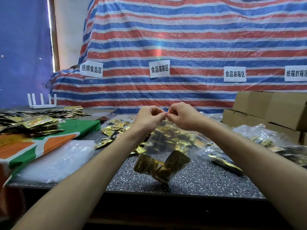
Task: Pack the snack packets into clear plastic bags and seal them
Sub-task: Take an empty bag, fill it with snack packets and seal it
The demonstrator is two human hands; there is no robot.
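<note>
Your forearms come in from the bottom edge and meet over the bench (pixel 207 176). Biggest thing around is the striped tarp (pixel 182 39) hung behind everything, then the cardboard boxes (pixel 274 110) stacked far right, then the heap of loose packets (pixel 114 128) spread across the bench. What matters is the bag (pixel 154 145): it hangs clear of the bench from its top edge, with a few gold packets (pixel 159 166) slumped in its bottom corner. Your left grip (pixel 150 117) and right grip (pixel 181 116) are both pinched tight on that top edge, fingertips just about touching at the middle. So I'd say you're on the sealing step, with packing done for this one. Next move looks like running the pinch outward along the strip both ways, pressing evenly. Can't tell from here how much is already closed. After that it'd probably join the filled bags (pixel 265 140) on your right.
</note>
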